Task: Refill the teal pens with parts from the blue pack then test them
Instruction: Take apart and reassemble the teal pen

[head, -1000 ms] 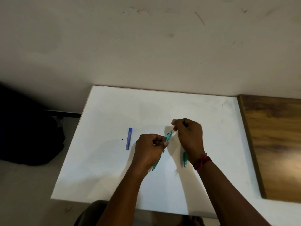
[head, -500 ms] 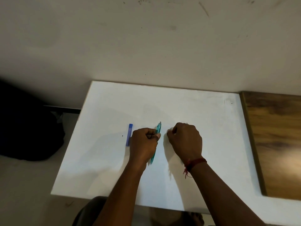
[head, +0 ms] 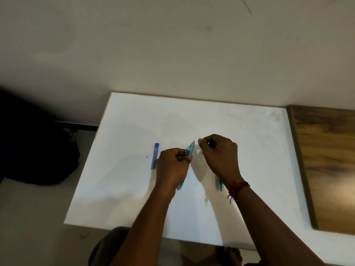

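Observation:
My left hand (head: 172, 166) is closed around a teal pen (head: 191, 149), held slanted over the white table (head: 249, 150); its top end sticks out past my fingers and its tip shows below my wrist. My right hand (head: 219, 156) hovers just right of the pen's top, thumb and forefinger pinched together with nothing visible between them. A second teal pen (head: 221, 185) lies on the table, mostly hidden under my right wrist. The narrow blue pack (head: 155, 156) lies flat just left of my left hand.
A wooden surface (head: 326, 166) adjoins the table on the right. A dark bag (head: 34, 143) sits on the floor to the left. The wall runs right behind the table's far edge. My knees show below the near edge.
The held pen has swung more upright in my left hand. My right hand came off its top end and shifted slightly right, and the second pen shows again under the wrist.

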